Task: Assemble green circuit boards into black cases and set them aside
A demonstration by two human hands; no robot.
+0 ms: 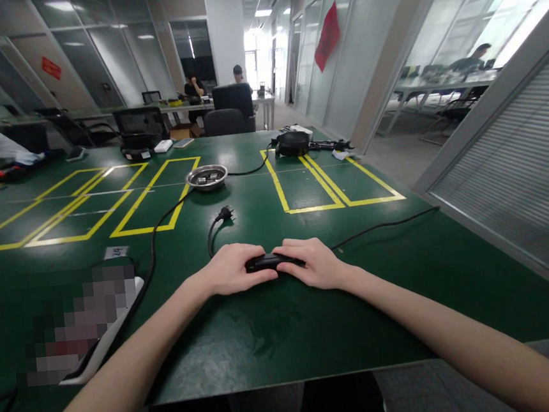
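Both my hands meet over a small black box-shaped device (266,262), like a power adapter, lying on the green table (276,334) in front of me. My left hand (234,268) curls its fingers round the device's left end. My right hand (311,262) grips its right end, fingers folded over the top. A black cable (382,225) runs off to the right from under my right hand. Another black cord with a plug (224,214) lies just beyond my hands.
A metal bowl (207,176) with small parts sits farther back among yellow taped rectangles (149,198). A black bag and gear (293,143) lie at the far right. A white power strip (103,339) lies at my left. People sit at distant desks; a person's sleeve shows far left.
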